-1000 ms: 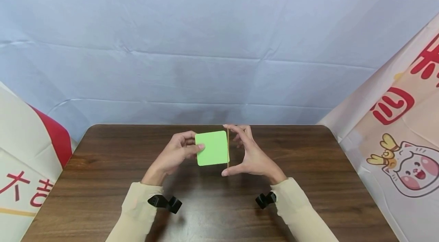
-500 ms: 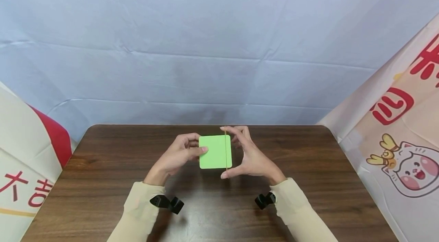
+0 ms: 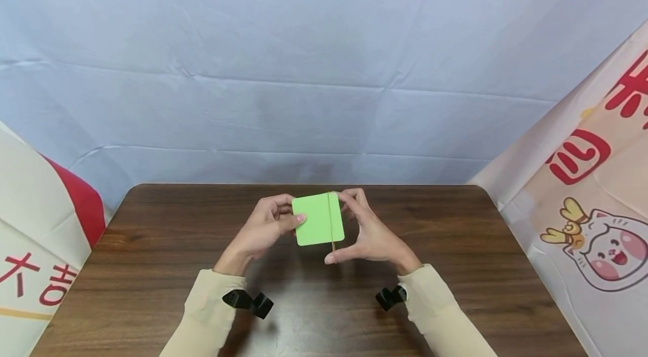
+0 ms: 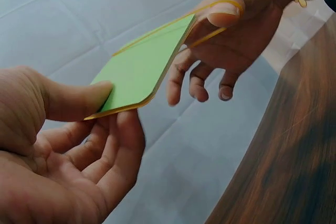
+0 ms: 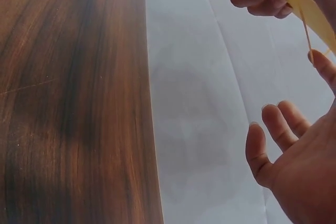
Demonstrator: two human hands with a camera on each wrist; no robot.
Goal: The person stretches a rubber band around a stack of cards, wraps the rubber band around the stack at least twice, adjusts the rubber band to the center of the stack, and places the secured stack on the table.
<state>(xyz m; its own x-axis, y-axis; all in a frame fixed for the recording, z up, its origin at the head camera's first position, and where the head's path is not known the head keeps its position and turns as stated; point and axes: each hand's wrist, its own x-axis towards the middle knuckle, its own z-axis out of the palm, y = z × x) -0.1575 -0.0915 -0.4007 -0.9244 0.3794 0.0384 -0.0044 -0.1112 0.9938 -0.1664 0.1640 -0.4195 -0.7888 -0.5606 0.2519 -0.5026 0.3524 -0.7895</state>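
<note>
Green square [image 3: 316, 229], underside [image 5: 318, 20] yellow, right wrist view

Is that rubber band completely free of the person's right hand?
No, the left wrist view shows the rubber band hooked on the right hand, around its thumb.

The left cloth [image 3: 35, 222] reads "大吉" [image 3: 21, 264] in red.

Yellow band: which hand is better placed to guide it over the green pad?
Probably the right hand: the yellow band loops round its thumb, while the left hand pinches the green pad.
</note>
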